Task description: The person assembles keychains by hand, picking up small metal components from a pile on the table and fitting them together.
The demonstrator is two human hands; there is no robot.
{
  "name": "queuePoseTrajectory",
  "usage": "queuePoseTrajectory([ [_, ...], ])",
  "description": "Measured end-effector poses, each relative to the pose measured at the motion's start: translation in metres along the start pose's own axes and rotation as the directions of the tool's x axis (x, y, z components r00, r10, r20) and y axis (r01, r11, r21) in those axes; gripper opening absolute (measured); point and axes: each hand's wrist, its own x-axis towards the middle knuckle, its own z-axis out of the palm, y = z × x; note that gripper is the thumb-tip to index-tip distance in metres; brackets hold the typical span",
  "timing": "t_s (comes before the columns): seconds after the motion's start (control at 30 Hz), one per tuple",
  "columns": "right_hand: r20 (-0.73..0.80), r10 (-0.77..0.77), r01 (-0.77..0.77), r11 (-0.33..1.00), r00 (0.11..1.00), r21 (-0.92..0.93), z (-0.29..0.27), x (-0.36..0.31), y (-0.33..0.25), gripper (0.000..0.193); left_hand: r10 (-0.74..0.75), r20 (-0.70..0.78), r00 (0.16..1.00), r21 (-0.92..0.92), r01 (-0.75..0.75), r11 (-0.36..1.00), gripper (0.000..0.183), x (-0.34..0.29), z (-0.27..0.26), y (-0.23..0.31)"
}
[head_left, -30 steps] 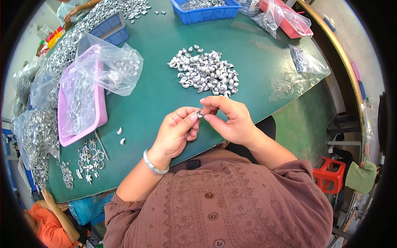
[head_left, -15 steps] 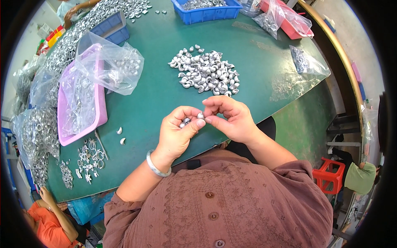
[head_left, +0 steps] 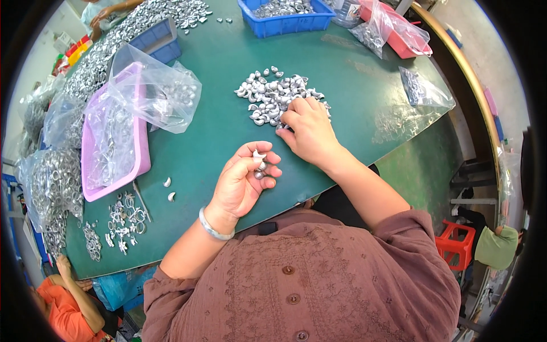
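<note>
My left hand (head_left: 233,188), above the table's near edge, is closed around a few small silver metal pieces (head_left: 260,166). The top one is crescent-shaped and pinched between thumb and fingers; rounder ones sit below it. At the near right side of a heap of curved, hollow silver metal pieces (head_left: 265,94), my right hand (head_left: 310,131) reaches down with bent fingers. Its thumb and forefinger come close together at the heap; the other fingertips are hidden, and I cannot make out what they hold. Two loose crescent pieces (head_left: 169,190) lie left of my left hand.
A purple basket (head_left: 143,154) with clear bags stands on the green table (head_left: 211,68) at left. Small ring-like parts (head_left: 128,219) lie nearer. Blue bins (head_left: 288,25) and a red bin (head_left: 401,45) stand farther back. Another person in orange (head_left: 71,310) sits lower left.
My right hand has left my left hand and moved up and forward to the heap. The left hand has turned more upright, its fingers curled around the metal pieces.
</note>
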Motion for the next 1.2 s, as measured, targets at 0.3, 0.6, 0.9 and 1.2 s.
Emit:
queuePoseTrajectory([
  [0.3, -0.061, -0.047, 0.055, 0.990, 0.997, 0.130, 0.005, -0.001, -0.005, 0.016, -0.016, -0.109, 0.994, -0.024, 0.013, 1.000, 0.015, 0.000, -0.003, 0.000],
  [0.6, 0.437, 0.157, -0.462, 0.201, 0.886, 0.864, -0.021, -0.008, -0.022, 0.008, 0.005, -0.103, 0.995, 0.031, -0.002, 1.000, 0.011, -0.001, -0.002, -0.001],
  [0.9, 0.308, 0.174, -0.352, 0.360, 0.935, 0.864, -0.020, -0.020, -0.026, 0.017, 0.041, -0.114, 0.993, 0.131, -0.026, 0.991, 0.012, -0.003, 0.004, -0.002],
  [1.2, -0.151, -0.014, 0.101, 0.800, 0.988, 0.591, -0.019, -0.022, -0.036, 0.038, 0.070, -0.078, 0.994, 0.147, -0.058, 0.987, 0.019, -0.004, 0.005, -0.003],
])
